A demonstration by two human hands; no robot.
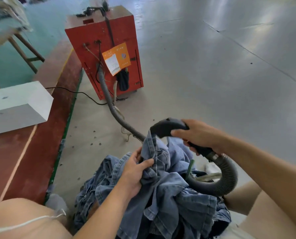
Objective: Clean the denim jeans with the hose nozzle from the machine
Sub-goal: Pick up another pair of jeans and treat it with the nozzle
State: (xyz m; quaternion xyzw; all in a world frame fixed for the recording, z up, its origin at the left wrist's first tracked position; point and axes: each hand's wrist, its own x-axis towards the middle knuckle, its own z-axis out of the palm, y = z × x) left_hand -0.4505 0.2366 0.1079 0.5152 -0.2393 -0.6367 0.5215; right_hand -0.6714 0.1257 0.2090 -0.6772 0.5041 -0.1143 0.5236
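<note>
Left hand (135,171) grips jeans (169,195); right hand (197,135) clasps nozzle (166,126).

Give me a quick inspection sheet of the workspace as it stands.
Surface: grey concrete floor, dark scraps scattered.
Job's things: crumpled blue denim jeans; black curved hose nozzle mouth on a raised fold; red box machine.
Clutter: white block.
Grips: left hand bunches denim; right hand holds nozzle handle.
Cables: grey ribbed hose runs from machine; black cord on floor.
Surroundings: wooden table, far left.
</note>
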